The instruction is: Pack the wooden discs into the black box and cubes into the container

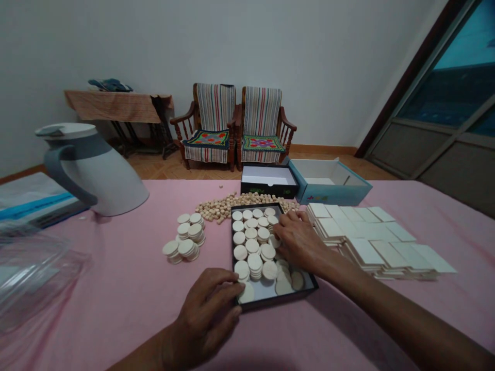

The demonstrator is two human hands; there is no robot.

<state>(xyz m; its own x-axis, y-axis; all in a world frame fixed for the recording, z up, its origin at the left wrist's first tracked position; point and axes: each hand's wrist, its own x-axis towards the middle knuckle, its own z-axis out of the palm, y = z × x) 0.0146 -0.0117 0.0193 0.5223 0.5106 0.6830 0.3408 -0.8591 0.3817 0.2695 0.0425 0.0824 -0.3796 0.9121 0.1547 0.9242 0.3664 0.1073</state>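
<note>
A shallow black tray (pixel 305 291) holds several stacks of pale round wooden discs (pixel 253 242). My left hand (pixel 211 312) rests on the pink tablecloth with fingers curled against the tray's near left corner. My right hand (pixel 299 241) reaches into the tray from the right, fingers bent down onto the discs at its far right side; what the fingertips pinch is hidden. More round discs (pixel 187 239) lie stacked on the cloth left of the tray. Small wooden pegs (pixel 220 206) lie heaped behind it.
Stacks of pale square tiles (pixel 371 239) cover the cloth at the right. A black box (pixel 268 181) and a blue box (pixel 328 180) stand open behind. A white-grey jug (pixel 91 167) stands at the left, clear plastic (pixel 27 273) near it. Two striped armchairs (pixel 235 129) stand by the wall.
</note>
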